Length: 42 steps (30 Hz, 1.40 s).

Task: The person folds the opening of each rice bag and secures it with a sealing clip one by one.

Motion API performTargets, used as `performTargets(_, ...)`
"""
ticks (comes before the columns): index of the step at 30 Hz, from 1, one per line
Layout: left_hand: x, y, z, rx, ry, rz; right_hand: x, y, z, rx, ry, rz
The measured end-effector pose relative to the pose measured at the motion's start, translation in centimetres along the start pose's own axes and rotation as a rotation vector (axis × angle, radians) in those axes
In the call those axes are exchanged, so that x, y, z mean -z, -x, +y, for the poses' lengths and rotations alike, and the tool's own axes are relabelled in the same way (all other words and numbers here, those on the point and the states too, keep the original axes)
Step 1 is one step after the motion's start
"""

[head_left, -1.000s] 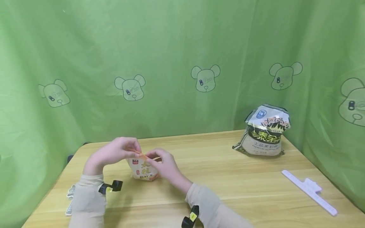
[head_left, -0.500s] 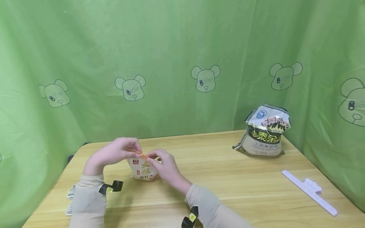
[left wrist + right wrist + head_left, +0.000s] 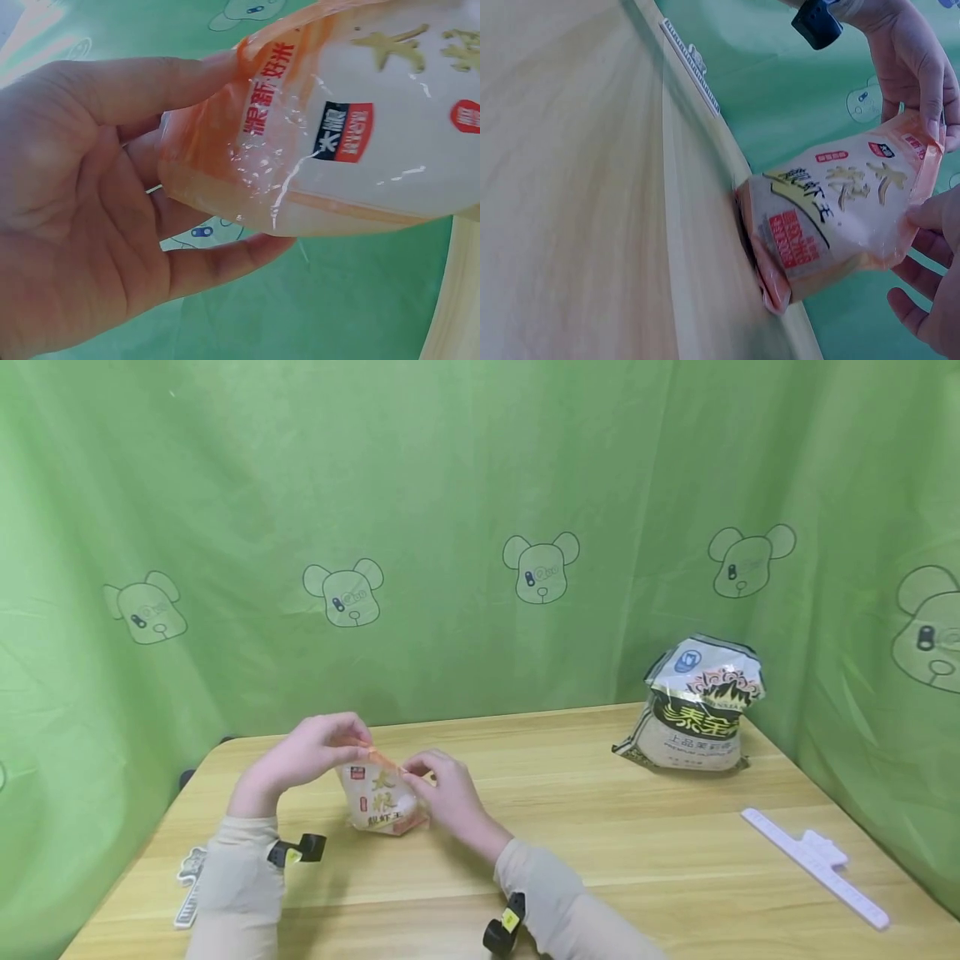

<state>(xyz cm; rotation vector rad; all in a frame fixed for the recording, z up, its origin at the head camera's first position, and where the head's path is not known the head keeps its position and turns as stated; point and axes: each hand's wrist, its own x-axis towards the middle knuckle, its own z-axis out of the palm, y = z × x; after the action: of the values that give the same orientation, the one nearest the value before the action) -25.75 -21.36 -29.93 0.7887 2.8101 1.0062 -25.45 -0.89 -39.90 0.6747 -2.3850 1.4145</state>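
A small plastic rice bag [image 3: 386,806] with orange edges and gold and red lettering stands on the table, a little left of the middle. My left hand [image 3: 318,750] pinches the left end of its orange top edge. At the other end, the thumb and fingers of my right hand [image 3: 448,793] pinch the same edge, so it spans between both hands. In the left wrist view, the thumb of the left hand [image 3: 90,157] presses on the clear orange film of the bag [image 3: 405,157]. The bag's base [image 3: 772,277] rests on the wood in the right wrist view.
A larger printed rice bag [image 3: 693,710] stands at the table's back right. A pale lilac bar clip [image 3: 810,860] lies near the right edge. Another pale clip [image 3: 191,889] lies beside the left sleeve. Green curtain [image 3: 450,527] hangs behind the table [image 3: 600,843].
My hands have moved slightly apart, the left one up a little and the right one rightward. The bag's top edge stretches wider between them, and more of its front shows.
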Motion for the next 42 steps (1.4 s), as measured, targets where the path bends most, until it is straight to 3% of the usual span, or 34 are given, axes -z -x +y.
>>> performTargets(10, -0.8, -0.9, -0.1, -0.010, -0.112, 0.103, 0.8, -0.2, 1.3, -0.065, 0.068, -0.050)
performTargets(22, -1.3, -1.3, -0.1, 0.006, -0.138, 0.130, 2.1, -0.6, 2.5, -0.135, 0.104, -0.139)
performTargets(34, -1.0, -0.9, -0.5, -0.004, -0.118, 0.135, 3.1, -1.2, 1.2, -0.086, 0.167, -0.264)
performTargets(42, -0.8, -0.9, -0.5, 0.003, -0.102, 0.115, 5.1, -0.6, 0.1, -0.017, 0.312, -0.247)
